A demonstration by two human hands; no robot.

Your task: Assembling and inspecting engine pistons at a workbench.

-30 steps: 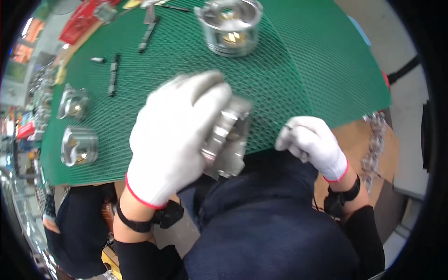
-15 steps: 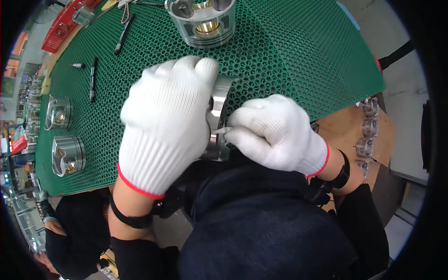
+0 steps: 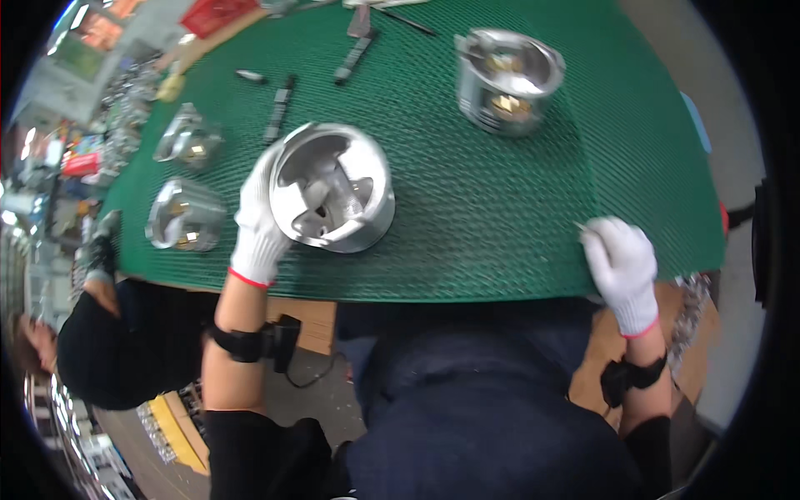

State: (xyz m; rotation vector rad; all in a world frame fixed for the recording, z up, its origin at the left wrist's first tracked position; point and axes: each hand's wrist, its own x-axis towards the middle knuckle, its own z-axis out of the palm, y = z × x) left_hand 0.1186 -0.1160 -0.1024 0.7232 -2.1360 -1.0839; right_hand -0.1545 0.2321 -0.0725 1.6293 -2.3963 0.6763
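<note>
My left hand (image 3: pixel 258 212), in a white knit glove with a red cuff edge, grips the left side of a silver metal piston (image 3: pixel 340 190). The piston's hollow side faces up, slightly tilted toward me, and its inner bosses show. Well to the right, my right hand (image 3: pixel 623 262), gloved the same way, is closed near the mat's front edge. A thin pale tip (image 3: pixel 582 226) pokes out past its fingers; the rest of that small pointed tool is hidden in the fist. Farther back stands another piston (image 3: pixel 508 87) with brass-coloured pin bores.
A green honeycomb mat (image 3: pixel 467 225) covers the table. Two pistons, one far (image 3: pixel 192 142) and one near (image 3: pixel 187 215), sit at the left. Black markers (image 3: pixel 280 108) lie behind my left hand. A red basket (image 3: pixel 215 15) stands far left. Another person (image 3: pixel 137 342) is at lower left.
The piston went from lying on its side under both hands to hollow side up, farther left. My right hand has drawn away to the right with the pointed tool. The view has shifted and blurred.
</note>
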